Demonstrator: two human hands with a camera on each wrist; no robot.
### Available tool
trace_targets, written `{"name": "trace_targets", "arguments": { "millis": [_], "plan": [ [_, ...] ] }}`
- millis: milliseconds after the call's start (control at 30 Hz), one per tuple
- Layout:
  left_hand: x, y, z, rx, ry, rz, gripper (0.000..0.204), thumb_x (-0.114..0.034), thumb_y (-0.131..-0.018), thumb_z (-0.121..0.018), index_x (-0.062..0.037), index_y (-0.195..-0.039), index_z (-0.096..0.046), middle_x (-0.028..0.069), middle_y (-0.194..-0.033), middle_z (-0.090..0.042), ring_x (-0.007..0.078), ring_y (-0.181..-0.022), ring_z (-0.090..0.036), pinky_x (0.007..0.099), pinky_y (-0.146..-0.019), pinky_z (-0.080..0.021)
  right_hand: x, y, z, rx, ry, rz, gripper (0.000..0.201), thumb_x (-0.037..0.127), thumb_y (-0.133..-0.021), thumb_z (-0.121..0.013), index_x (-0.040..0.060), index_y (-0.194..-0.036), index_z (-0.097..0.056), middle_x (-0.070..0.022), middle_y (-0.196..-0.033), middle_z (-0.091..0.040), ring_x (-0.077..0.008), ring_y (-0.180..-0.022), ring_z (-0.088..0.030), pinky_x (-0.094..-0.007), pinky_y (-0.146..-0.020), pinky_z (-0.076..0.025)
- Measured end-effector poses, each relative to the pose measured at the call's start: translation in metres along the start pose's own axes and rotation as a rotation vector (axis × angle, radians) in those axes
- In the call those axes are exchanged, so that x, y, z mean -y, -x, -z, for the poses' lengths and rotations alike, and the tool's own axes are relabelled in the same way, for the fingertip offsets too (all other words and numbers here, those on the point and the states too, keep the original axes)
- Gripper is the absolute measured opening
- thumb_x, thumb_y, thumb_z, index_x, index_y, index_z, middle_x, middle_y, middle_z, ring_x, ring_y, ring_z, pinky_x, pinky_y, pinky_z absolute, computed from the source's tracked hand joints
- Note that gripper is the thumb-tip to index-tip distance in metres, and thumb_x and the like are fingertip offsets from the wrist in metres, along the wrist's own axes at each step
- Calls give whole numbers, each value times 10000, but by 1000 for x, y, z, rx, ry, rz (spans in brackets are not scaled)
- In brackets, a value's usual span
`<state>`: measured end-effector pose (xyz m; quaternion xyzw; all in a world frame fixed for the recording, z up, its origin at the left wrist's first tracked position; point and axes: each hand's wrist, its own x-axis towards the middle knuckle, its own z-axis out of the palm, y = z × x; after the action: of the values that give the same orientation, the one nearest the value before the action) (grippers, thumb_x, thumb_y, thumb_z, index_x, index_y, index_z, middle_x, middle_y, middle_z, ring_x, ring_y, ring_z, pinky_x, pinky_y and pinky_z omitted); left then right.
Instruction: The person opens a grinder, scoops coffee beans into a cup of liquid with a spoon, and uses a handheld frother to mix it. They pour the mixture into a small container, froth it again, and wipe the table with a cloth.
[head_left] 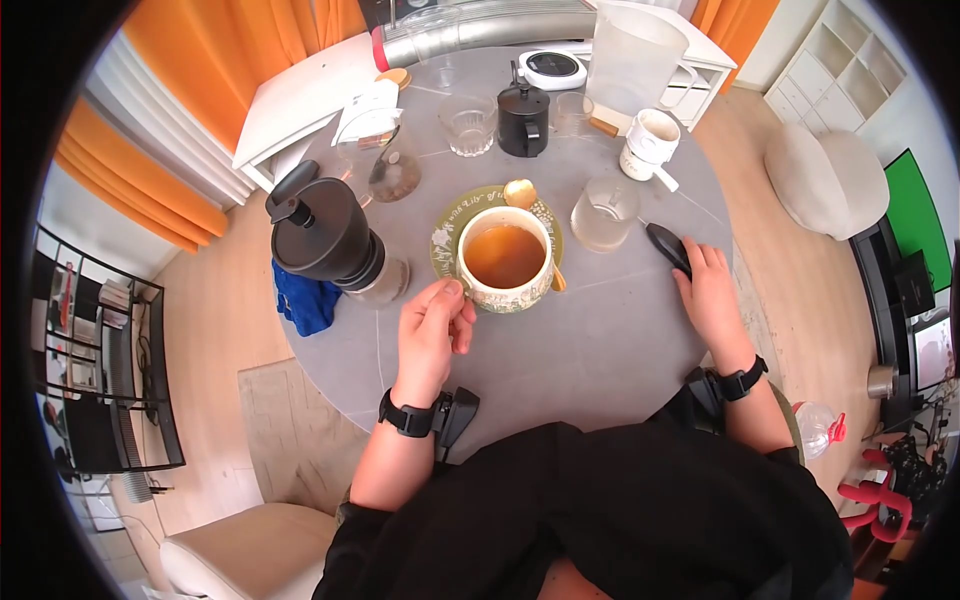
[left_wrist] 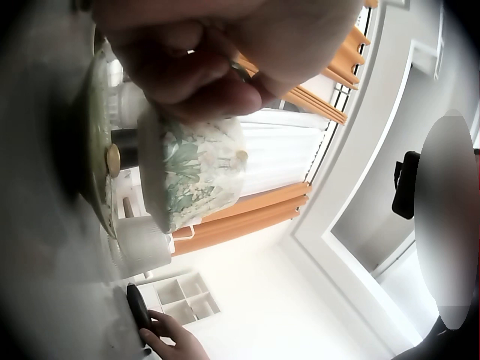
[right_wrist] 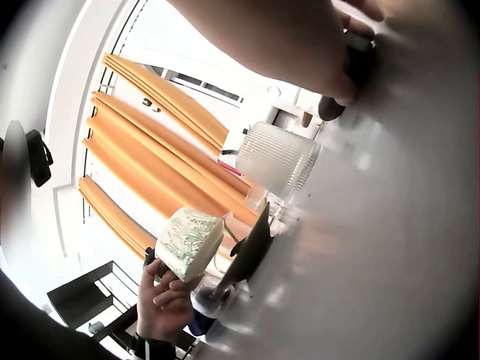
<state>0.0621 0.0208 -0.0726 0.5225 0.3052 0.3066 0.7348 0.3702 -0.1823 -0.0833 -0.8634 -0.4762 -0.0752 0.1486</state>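
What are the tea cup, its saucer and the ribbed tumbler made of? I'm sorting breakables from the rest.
The tea cup, held at its handle by the left hand, looks like glazed ceramic: opaque cream wall, glossy green printed pattern. The saucer seems matching glazed ceramic, green with a shiny rim. The ribbed tumbler appears to be glass, or possibly clear plastic: translucent and fluted.
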Motion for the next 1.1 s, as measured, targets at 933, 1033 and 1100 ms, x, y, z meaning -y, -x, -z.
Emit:
{"name": "trace_targets", "arguments": {
  "millis": [933, 1033, 1100],
  "plan": [
    [-2, 2, -1, -106, -10, -97, 322, -237, -1020, -514, -38, -781, -597, 12, -676, -577, 78, -436, -462, 225, -421, -316, 122, -65, 119, -29, -1189, 573, 618, -82, -808, -717, 10, -1367, -470, -134, -1184, -622, -198, -1107, -618, -294, -897, -509],
    [-1, 2, 0, -87, -12, -112, 339, -265, -1017, -509, -36, -781, -589, 21, -678, -576, 82, -438, -458, 224, -421, -309, 157, -80, 108, 115, -1197, 614, 684, -62, -783, -732, -14, -1399, -439, -160, -1164, -631, -221, -1090, -620, -347, -939, -493],
    [0, 2, 1, -48, 57, -71, 337, -327, -1009, -479, -32, -879, -577, 69, -736, -595, 88, -477, -428, 219, -428, -299, 174, -90, 94, 38, -1082, 739, 676, -28, -795, -737, 5, -1402, -442, -135, -1165, -633, -229, -1075, -628, -352, -951, -484]
  ]
}}
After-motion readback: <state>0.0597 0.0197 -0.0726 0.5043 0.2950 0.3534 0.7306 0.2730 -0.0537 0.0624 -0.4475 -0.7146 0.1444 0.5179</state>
